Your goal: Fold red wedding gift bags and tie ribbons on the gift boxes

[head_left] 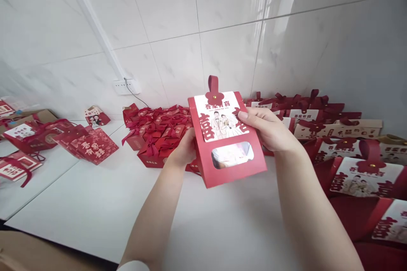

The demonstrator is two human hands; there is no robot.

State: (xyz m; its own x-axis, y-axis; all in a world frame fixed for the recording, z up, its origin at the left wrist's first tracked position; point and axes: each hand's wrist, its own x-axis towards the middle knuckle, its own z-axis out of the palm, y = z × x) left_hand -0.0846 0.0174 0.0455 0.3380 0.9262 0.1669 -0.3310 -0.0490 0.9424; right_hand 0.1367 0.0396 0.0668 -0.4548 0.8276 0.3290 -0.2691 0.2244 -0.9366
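Observation:
Between my two hands is a red gift box (205,148), held above the white table (222,224) and tilted toward me. Its white front flap shows a drawn couple and red characters, with a flower-shaped tab and loop handle on top. A small clear window sits lower on its front. My left hand (186,148) grips the box's left side, its fingers mostly hidden behind. On the right edge, my right hand (265,127) presses its thumb against the flap, the other fingers behind the box.
Rows of similar gift boxes (369,178) stand at the right. Small red boxes with ribbons (152,144) fill the area behind my left hand. Red bags (92,144) and other boxes (47,135) lie at the left. A power socket (126,87) with a cable is on the tiled wall.

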